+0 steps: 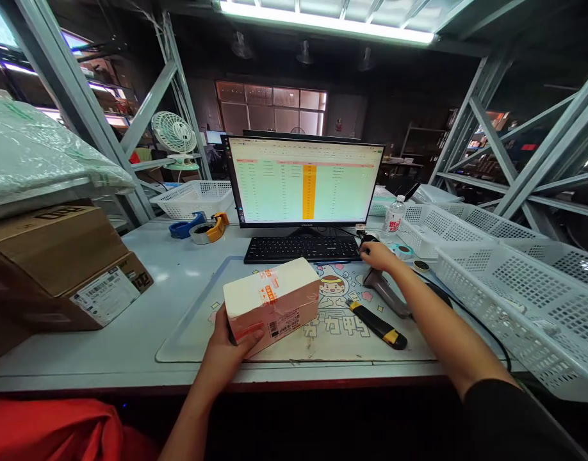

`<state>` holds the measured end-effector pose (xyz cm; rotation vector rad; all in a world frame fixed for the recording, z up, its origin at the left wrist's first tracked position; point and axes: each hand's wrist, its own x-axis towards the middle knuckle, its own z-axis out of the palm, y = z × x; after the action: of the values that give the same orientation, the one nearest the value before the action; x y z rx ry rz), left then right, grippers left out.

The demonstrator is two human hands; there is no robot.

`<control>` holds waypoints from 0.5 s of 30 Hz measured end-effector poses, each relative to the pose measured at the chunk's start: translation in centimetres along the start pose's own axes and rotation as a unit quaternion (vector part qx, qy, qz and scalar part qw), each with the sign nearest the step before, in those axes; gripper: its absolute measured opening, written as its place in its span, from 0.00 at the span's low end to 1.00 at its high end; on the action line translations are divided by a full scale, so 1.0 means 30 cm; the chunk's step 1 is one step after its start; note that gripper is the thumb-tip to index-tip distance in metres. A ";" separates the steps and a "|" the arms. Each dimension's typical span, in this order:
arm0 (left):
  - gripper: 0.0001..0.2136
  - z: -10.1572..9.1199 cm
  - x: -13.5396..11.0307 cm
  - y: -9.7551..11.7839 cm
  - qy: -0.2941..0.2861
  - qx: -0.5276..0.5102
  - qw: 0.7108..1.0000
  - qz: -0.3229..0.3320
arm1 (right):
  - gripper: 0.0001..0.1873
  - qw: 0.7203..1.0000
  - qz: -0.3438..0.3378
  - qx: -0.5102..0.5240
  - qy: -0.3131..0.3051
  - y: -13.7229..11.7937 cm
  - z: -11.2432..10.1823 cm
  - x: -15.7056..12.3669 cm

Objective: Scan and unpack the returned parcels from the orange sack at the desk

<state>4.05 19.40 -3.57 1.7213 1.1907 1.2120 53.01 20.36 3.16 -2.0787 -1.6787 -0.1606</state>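
Note:
My left hand point(229, 342) grips the near end of a small white taped parcel point(269, 301) with a barcode label, holding it on the desk mat point(198, 320). My right hand point(378, 255) reaches forward, its fingers curled over a black mouse point(368, 239) beside the black keyboard point(301, 248). A grey handheld scanner point(385, 291) lies just under my right wrist. A black and yellow utility knife point(378, 324) lies on the mat between my two arms. The monitor point(306, 181) shows a spreadsheet with an orange column.
A brown cardboard box point(58, 269) stands at the left, with bagged goods on a shelf above it. White plastic baskets point(515, 282) line the right side; another basket point(193, 197) sits at the back left. Tape dispensers point(200, 227), a water bottle point(394, 218) and a fan point(175, 136) stand behind.

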 end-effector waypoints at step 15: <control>0.43 0.018 -0.011 0.016 0.006 -0.026 0.999 0.020 | 0.33 0.985 0.112 -0.022 0.128 0.544 0.116 -0.601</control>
<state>4.65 18.91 -3.41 1.7091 1.1272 1.2686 63.36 3.23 -11.12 -2.1572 -1.2917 -0.3773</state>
